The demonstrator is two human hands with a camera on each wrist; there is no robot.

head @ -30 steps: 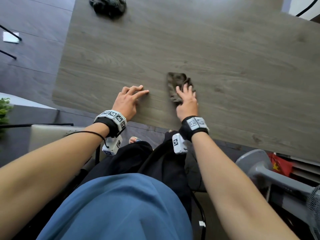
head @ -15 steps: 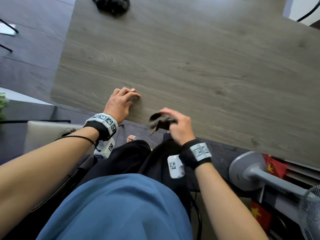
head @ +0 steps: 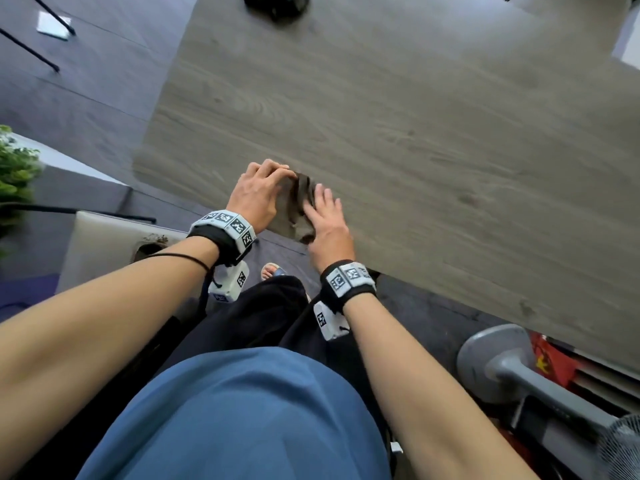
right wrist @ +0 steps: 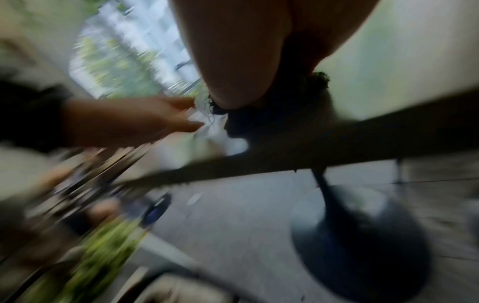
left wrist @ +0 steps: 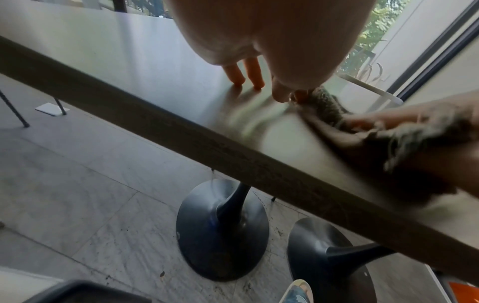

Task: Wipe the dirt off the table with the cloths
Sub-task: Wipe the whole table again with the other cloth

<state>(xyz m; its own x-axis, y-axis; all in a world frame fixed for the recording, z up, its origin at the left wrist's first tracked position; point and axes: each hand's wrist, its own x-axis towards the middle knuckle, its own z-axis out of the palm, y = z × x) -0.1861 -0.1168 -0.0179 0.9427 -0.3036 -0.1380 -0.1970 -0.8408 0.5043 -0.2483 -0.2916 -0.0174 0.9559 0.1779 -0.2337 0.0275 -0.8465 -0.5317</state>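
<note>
A frayed brown cloth point(head: 300, 202) lies on the grey wood-grain table point(head: 415, 133), right at its near edge. My left hand point(head: 277, 172) pinches the cloth's far left corner; the left wrist view shows thumb and forefinger closed on the cloth point(left wrist: 327, 106) while the other fingers touch the table. My right hand point(head: 323, 199) lies flat on the cloth with straight fingers, covering its right part. The right wrist view is blurred, with the dark cloth point(right wrist: 305, 96) under my palm. A second dark cloth point(head: 277, 5) sits bunched at the far edge.
A grey fan base point(head: 495, 362) and a red item point(head: 554, 362) stand on the floor at the lower right. A pale chair point(head: 104, 244) and a green plant point(head: 14, 168) are to the left. Dark pedestal feet point(left wrist: 223, 229) stand under the table.
The right hand brought the bunched cloth from off the near edge back onto the table and flattened on it. The left hand slid right and pinched the cloth's corner.
</note>
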